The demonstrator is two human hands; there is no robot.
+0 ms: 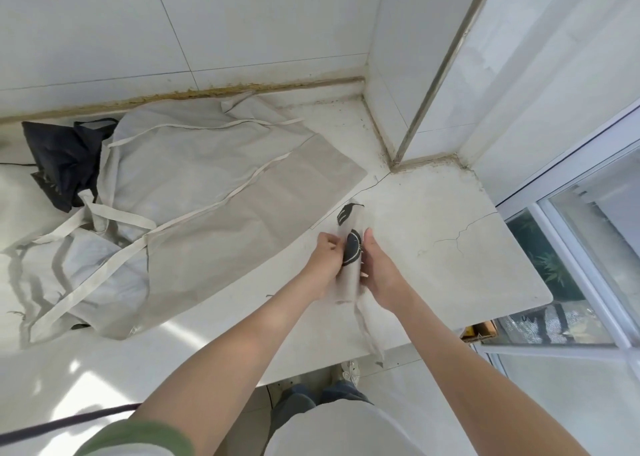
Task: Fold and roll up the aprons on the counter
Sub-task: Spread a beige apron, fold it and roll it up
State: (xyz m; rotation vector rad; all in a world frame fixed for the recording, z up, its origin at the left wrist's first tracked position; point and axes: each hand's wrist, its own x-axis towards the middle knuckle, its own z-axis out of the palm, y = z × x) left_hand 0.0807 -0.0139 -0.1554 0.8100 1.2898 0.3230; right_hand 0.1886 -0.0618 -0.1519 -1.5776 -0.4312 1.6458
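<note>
Both hands clasp a rolled apron (350,251). The left hand (323,259) curls its fingers onto one side of the tight bundle and the right hand (381,268) grasps the other, thumb laid along the cloth. The roll, pale with a dark printed motif, is held over the right part of the tabletop (450,247); whether it rests on the surface cannot be told. A loose tie (369,331) dangles from its near end past the tabletop's edge.

The fabric looks light, soft and limp, and is likely to spring open if either grip slackens. The firm middle of the roll seems the place to hold it, and the tie is probably wanted for wrapping.

To the left, a beige apron (214,192) lies spread on the tabletop with its straps trailing across it. A crumpled pale apron (86,268) sits nearer at far left. A dark apron (62,157) is bunched near the far tiled wall (104,39). None of the three appears rolled yet.
</note>
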